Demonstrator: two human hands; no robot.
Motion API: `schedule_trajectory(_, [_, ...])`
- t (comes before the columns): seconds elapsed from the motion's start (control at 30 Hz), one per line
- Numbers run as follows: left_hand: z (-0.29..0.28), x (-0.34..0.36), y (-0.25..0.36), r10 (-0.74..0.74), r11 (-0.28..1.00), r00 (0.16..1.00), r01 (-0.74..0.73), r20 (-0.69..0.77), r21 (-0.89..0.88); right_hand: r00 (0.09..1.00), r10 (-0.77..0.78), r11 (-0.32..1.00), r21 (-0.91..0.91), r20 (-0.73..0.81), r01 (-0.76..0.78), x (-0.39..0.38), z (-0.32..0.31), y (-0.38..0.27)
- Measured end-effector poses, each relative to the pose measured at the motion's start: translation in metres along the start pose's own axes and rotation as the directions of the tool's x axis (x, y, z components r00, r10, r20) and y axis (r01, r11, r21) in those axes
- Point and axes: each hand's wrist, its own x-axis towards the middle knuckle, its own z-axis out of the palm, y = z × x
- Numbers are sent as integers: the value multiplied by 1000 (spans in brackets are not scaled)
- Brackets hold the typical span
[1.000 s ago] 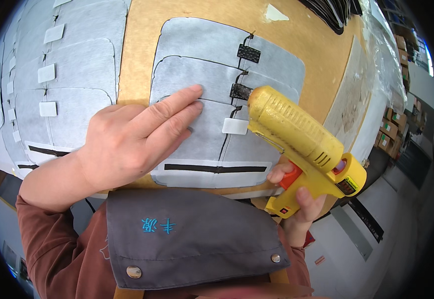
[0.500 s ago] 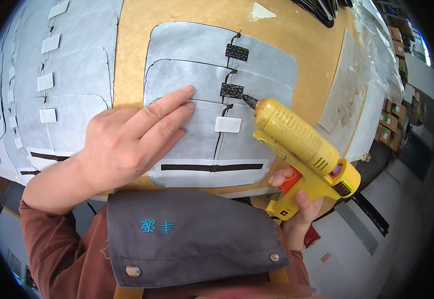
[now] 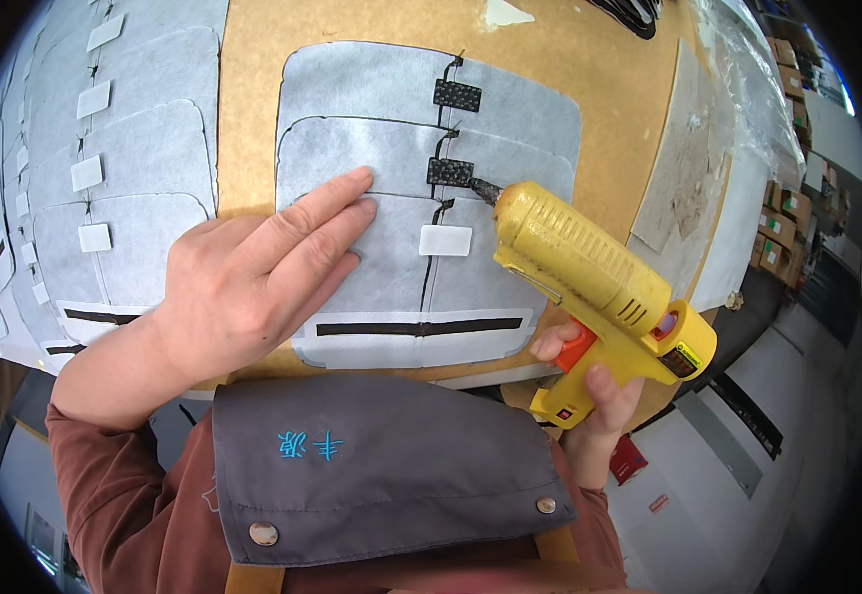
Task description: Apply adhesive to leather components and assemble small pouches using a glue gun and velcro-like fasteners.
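My left hand [image 3: 238, 267] lies with its fingers stretched out on overlapping grey fabric panels, mostly over the nearest panel [image 3: 382, 282]. In my right hand [image 3: 609, 396] is a yellow hot glue gun [image 3: 589, 259], held by its handle with a finger at the orange trigger. Its dark nozzle [image 3: 485, 190] points up and left, the tip at the lower right corner of a textured black patch [image 3: 450, 172] on the middle panel. Another black patch [image 3: 457, 96] sits on the farthest panel. A white patch [image 3: 445, 241] is on the nearest one, beside a dark centre line.
More grey panels [image 3: 144, 148] with white patches overlap along the left of the tan tabletop [image 3: 248, 109]. A black stack [image 3: 634, 12] and a white scrap [image 3: 507, 13] lie at the far side. Clear plastic sheeting [image 3: 748, 89] covers the right edge; cardboard boxes [image 3: 777, 228] stand beyond.
The whole view has shifted slightly. The nozzle tip stays by the middle black patch, and my left hand keeps nearly the same place on the panels.
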Motion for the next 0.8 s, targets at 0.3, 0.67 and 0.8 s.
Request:
schedule_trajectory(0.3, [1,0,0,-5,1000,1000,5,-1,2,990,-53,994,-101,-131,40,8,18,-5])
schedule_trajectory(0.67, [0,1,5,-54,998,999,54,-9,-18,996,-57,998,-31,-63,55,18,12,-8])
schedule_trajectory(0.8, [0,0,6,-53,999,998,53,-25,1,990,-123,974,181,-66,133,7,-28,3])
